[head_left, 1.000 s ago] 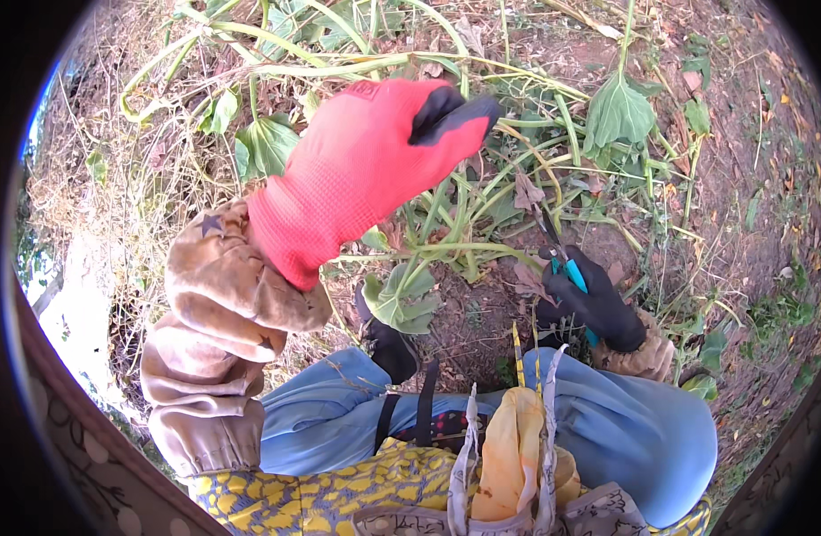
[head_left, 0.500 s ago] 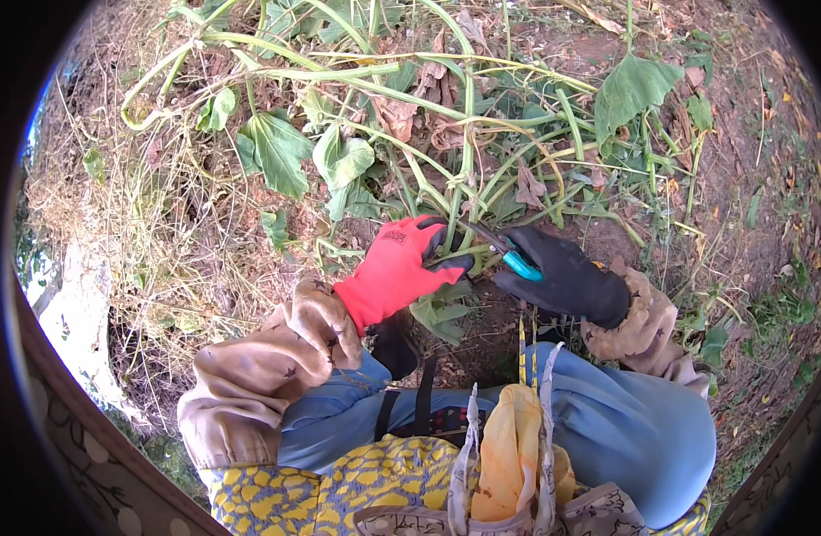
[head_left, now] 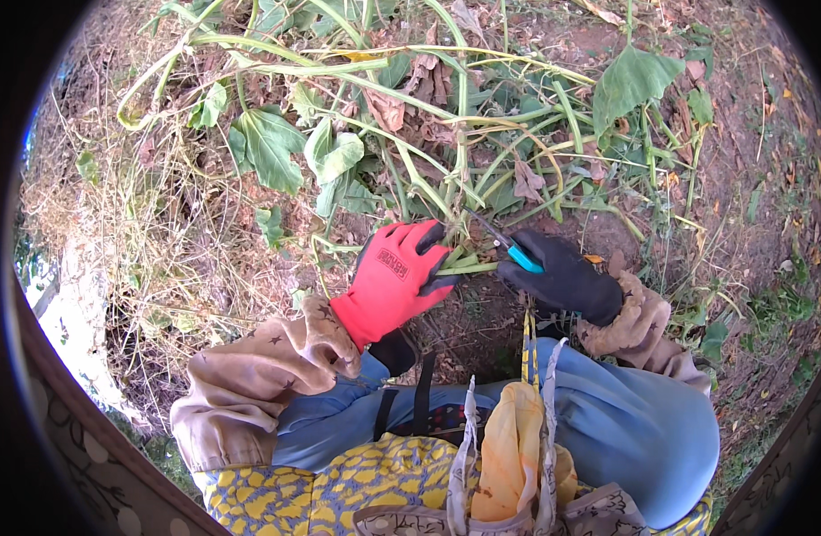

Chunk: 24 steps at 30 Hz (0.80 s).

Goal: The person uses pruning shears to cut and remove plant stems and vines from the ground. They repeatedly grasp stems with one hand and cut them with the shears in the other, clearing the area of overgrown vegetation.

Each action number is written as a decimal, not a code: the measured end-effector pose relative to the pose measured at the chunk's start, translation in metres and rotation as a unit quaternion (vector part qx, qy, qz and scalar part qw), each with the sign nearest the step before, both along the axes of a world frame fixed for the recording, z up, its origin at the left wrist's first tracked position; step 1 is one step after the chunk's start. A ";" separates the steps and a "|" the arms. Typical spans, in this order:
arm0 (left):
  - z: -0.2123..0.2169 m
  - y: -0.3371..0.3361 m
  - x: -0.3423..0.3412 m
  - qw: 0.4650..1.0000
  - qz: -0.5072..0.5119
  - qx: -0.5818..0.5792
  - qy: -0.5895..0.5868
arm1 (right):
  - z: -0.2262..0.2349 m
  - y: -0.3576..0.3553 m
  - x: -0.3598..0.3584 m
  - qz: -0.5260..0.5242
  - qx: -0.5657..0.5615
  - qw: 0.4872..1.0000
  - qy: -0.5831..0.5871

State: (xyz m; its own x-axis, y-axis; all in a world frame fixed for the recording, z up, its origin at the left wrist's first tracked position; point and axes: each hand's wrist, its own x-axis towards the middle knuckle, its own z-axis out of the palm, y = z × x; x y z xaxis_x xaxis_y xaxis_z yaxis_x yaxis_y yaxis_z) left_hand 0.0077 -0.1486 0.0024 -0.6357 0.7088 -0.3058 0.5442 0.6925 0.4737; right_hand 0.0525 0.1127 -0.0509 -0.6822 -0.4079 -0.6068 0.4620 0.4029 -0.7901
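1. Lowered from the upper centre, where it was a second ago, the red-gloved left hand [head_left: 393, 272] is now at the middle of the frame; the black-gloved right hand [head_left: 567, 277] has come in from the right to just beside it.
2. Between the hands, just below the centre of the plant, sit the short green stems [head_left: 467, 264]: pale green, thick and smooth-looking, lying roughly crosswise.
3. Thumb and fingers of the left hand are bent around the left part of these stems.
4. Closed around the teal handle of the pruning shears [head_left: 525, 259], the right hand aims their dark, narrow blade toward the upper left.
5. Long green vines [head_left: 375, 129] sprawl across the upper half, some yellowing, with broad, drooping leaves [head_left: 272, 150] and crumpled brown leaves [head_left: 527, 181] among them.
6. Hard to make out: whether the blade touches a stem, and how far its jaws stand apart.
7. Hidden: the left ends of the short green stems, inside the red glove, and most of the handle, inside the black one.
8. Cut off: the vines at the top edge. Glare washes out the ground at the left.
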 end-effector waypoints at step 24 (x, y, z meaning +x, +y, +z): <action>0.068 -0.002 -0.038 0.978 0.154 -0.068 -0.122 | -0.002 0.028 0.000 -0.087 0.032 0.993 0.072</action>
